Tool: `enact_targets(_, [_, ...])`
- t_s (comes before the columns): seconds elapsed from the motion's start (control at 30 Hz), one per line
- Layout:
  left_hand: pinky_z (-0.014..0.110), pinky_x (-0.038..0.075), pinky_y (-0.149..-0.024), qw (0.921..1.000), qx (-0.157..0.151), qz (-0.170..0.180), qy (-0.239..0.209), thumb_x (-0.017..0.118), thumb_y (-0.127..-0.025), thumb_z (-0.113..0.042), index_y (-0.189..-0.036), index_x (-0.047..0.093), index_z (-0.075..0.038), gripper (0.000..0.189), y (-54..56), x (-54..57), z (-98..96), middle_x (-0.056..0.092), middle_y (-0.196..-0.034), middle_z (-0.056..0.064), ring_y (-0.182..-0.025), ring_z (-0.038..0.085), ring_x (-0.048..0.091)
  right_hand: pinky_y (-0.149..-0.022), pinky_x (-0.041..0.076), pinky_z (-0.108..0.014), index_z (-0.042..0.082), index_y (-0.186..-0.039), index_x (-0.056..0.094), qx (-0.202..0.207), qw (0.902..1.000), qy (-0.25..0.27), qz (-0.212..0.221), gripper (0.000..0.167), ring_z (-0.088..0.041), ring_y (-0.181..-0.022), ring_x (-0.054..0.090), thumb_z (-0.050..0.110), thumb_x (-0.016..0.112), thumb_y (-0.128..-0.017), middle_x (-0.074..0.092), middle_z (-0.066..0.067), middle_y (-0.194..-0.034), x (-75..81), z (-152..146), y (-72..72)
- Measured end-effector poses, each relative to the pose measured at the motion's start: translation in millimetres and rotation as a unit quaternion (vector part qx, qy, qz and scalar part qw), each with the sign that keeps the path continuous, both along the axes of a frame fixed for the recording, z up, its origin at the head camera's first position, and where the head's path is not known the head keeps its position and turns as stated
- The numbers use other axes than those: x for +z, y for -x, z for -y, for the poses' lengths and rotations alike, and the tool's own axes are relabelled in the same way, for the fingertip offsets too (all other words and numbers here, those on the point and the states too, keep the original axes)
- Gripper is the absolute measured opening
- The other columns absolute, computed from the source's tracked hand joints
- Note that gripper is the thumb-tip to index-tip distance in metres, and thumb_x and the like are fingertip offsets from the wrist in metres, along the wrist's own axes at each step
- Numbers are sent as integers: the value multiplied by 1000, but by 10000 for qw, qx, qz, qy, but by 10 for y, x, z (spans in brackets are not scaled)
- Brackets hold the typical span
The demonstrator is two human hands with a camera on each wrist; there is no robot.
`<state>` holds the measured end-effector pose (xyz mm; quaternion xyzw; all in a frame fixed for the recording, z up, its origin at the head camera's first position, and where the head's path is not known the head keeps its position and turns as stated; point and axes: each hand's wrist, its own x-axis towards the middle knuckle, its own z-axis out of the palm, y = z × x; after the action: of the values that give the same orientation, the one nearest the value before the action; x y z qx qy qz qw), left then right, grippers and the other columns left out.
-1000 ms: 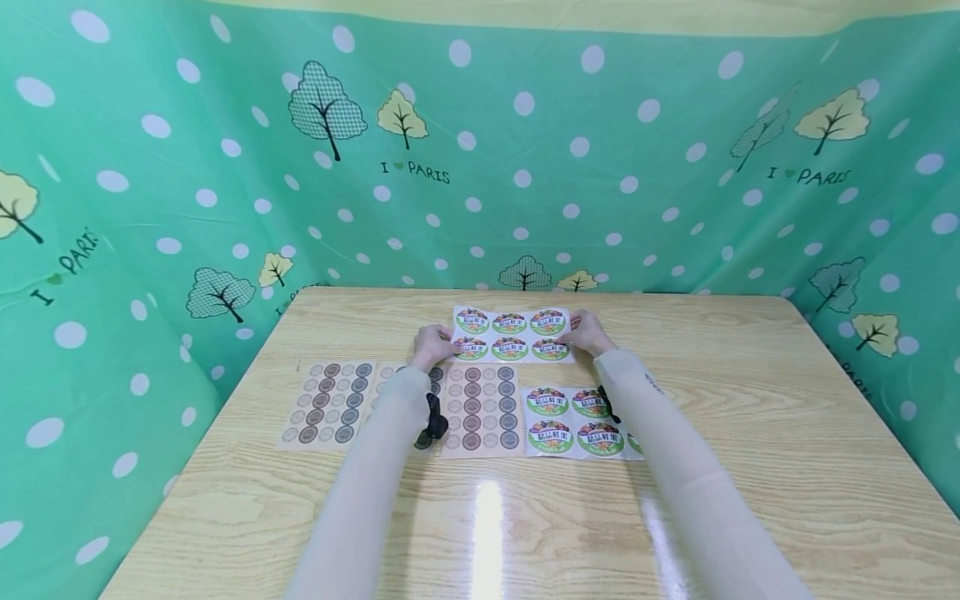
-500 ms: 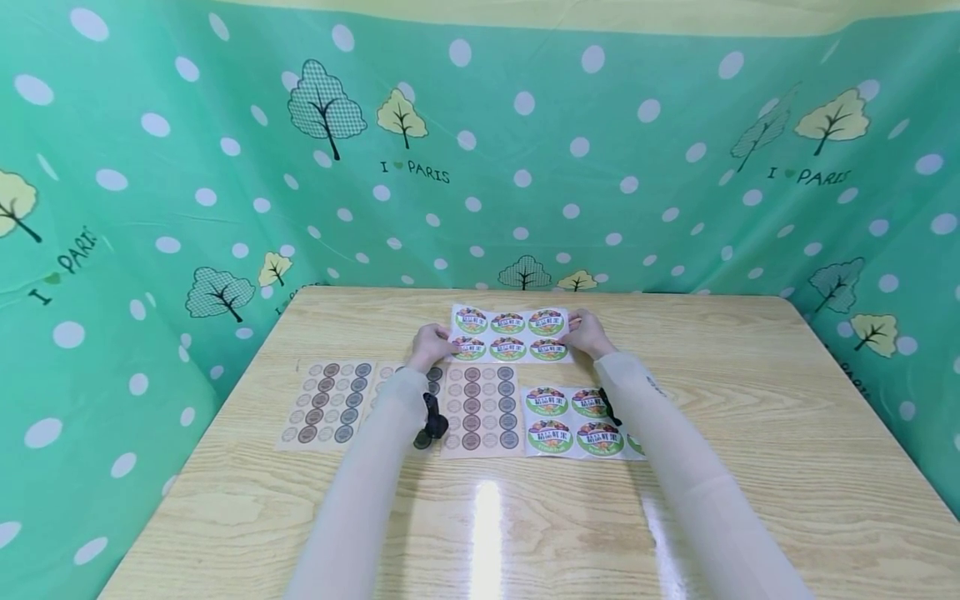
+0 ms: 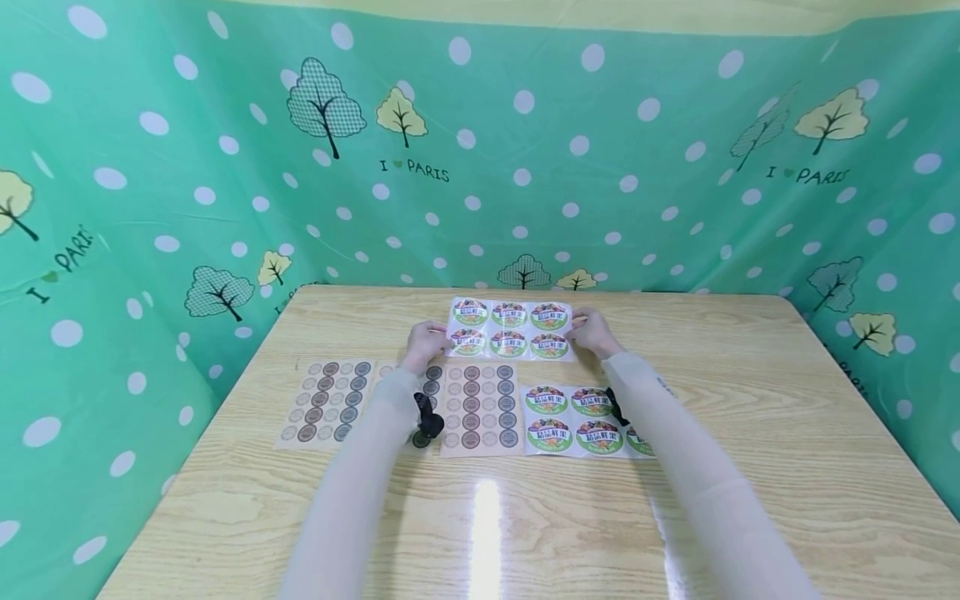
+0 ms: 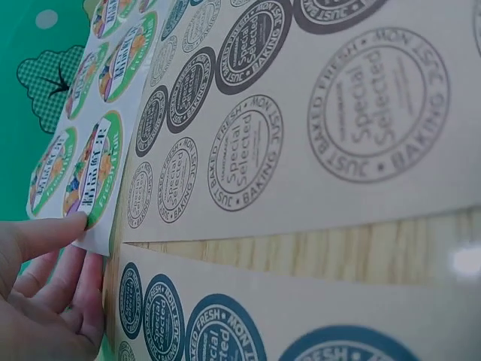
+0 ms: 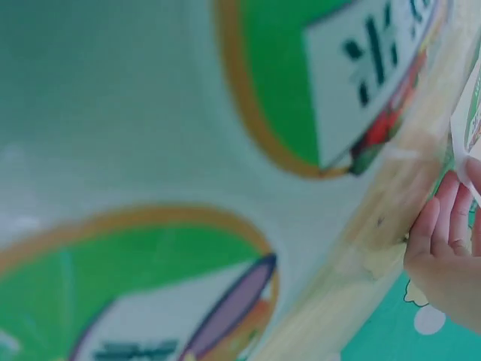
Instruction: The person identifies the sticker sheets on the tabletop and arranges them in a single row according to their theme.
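A white sheet of round fruit stickers (image 3: 491, 332), green-rimmed with printed characters, spans the space between both hands near the table's back. My left hand (image 3: 426, 343) pinches its left edge; in the left wrist view the thumb (image 4: 56, 232) lies on top of the sheet's corner with the fingers beneath. At the opposite edge my right hand (image 3: 596, 335) pinches the sheet between thumb and fingers, as the right wrist view shows at its far right (image 5: 451, 248). Directly in front of the held sheet lies a kraft label sheet (image 3: 481, 408) with brown and dark round seals.
Further kraft label sheets (image 3: 327, 403) lie to the left, one partly hidden by the left sleeve. A second fruit sticker sheet (image 3: 573, 421) lies at the right, partly under the right forearm. Behind the wooden table (image 3: 735, 417) hangs a green dotted curtain (image 3: 645, 167).
The held fruit sticker sheet has shifted slightly up and away, its front looking flatter to the camera. Both hands moved a little with it, the right one slightly rightward.
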<state>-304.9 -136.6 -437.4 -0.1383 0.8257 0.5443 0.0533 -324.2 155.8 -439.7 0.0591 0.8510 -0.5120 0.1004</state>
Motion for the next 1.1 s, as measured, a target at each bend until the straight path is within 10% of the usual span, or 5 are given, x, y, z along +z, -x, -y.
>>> enact_targets(1.1, [28, 52, -72, 9863, 103, -200, -1637, 58, -78, 8, -110, 57, 1, 32, -102, -6, -169, 60, -94, 14, -70, 12, 57, -86, 46, -34, 0, -132, 32, -69, 9867, 1609, 236, 47, -21, -88, 56, 4, 48, -88, 43, -23, -123, 193, -437, -153])
